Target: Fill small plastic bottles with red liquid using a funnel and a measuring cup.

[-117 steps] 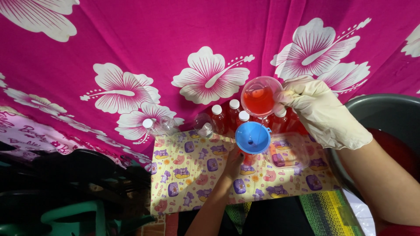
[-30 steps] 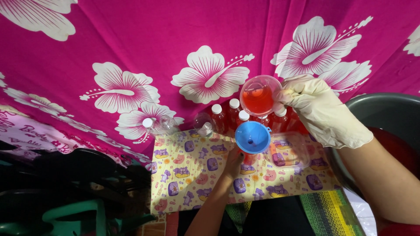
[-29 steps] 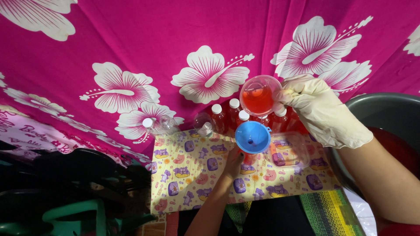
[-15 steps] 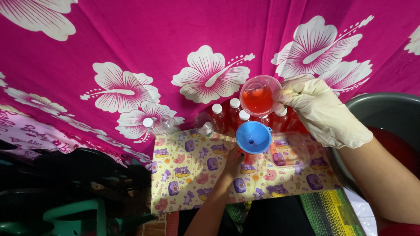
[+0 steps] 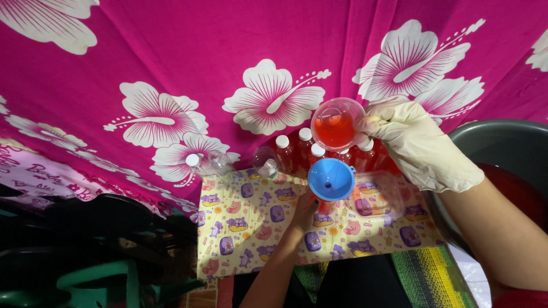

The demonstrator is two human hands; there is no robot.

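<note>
A: Right hand (image 5: 419, 148), gloved in cream latex, is seen at the right of the scene. A clear plastic cup (image 5: 337, 124) of red liquid is gripped at its rim by the closed fingers, tilted toward the camera, above and slightly far of the blue funnel (image 5: 331, 179).

B: And the left hand (image 5: 304, 210)?

A: Bare, reaching in from the near edge. It is wrapped around something directly under the funnel, most likely a bottle, but that item is hidden by the funnel and cannot be told. The grip is judged closed.

B: Funnel position?

A: Held upright over the patterned yellow cloth (image 5: 245, 228), near the middle of the scene, its spout hole visible. It is kept apart from the cup; no contact is seen.

B: Surroundings noted?

A: A row of capped bottles with red liquid (image 5: 297, 151) is stood just beyond the funnel, against the pink floral fabric (image 5: 228, 57). Two clear empty bottles (image 5: 208, 164) are laid to the left of that row. A clear plastic container (image 5: 377, 197) is set on the cloth right of the funnel. A dark grey basin (image 5: 502, 142) is seen at the far right, behind the gloved wrist.
</note>
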